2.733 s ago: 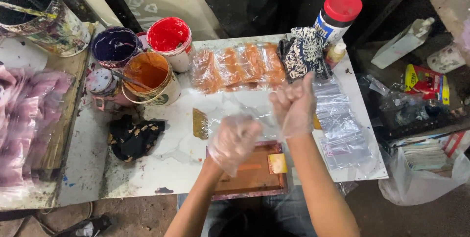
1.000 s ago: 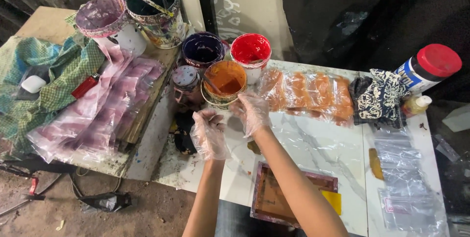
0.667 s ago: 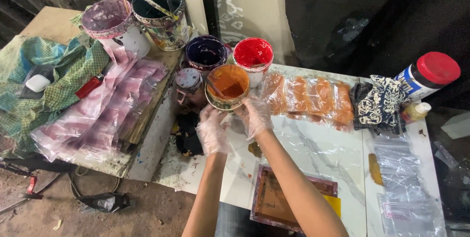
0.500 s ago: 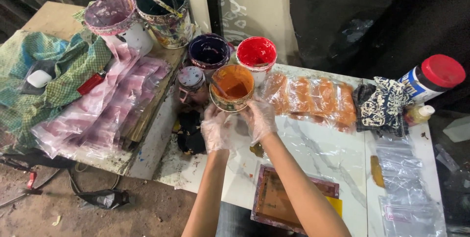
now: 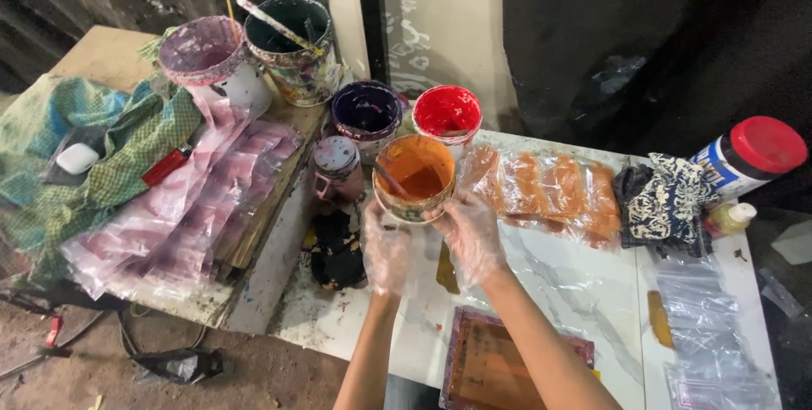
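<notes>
Both my hands wear thin clear plastic gloves. My left hand and my right hand cup the lower sides of a small tub of orange paint, which has a stirring stick in it. The tub is just above the white marble-patterned table, next to a red paint tub and a dark purple paint tub. A brown printing screen frame lies on the table near my body.
Orange-printed clear bags lie right of the tub. A patterned black cloth and a red-lidded jar sit far right. Pink-printed bags, a green checked cloth and two larger paint buckets fill the left board.
My view swung left from the middle of the table to the paint tubs. My hands reached forward and closed around the orange paint tub.
</notes>
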